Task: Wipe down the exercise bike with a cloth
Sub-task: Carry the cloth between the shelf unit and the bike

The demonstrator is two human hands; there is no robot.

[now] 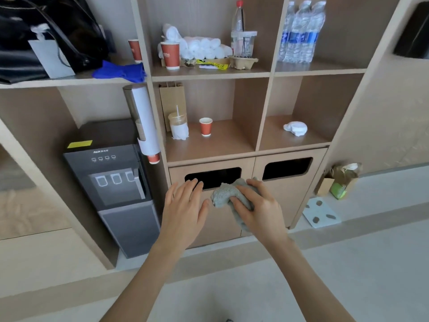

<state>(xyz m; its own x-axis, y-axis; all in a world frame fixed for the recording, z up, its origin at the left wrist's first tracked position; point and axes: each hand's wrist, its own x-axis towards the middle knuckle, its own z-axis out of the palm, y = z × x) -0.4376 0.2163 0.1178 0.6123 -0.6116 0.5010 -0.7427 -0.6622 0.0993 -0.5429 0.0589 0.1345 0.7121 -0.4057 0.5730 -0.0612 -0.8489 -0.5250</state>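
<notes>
My right hand (257,205) grips a crumpled grey cloth (224,194), fingers curled round it, in front of a wooden cabinet door with a dark slot (213,176). Just left of the cloth my left hand (185,205) is held out flat, fingers straight and spread, holding nothing. The two hands are close together but apart. No exercise bike is in view.
A wooden shelf unit (264,73) fills the view, holding red paper cups (205,126), rolled white towels (204,47), water bottles (299,36), blue gloves (123,70) and a black bag (46,31). A grey water dispenser (111,182) stands left. Paper bags (341,182) sit on the floor at right.
</notes>
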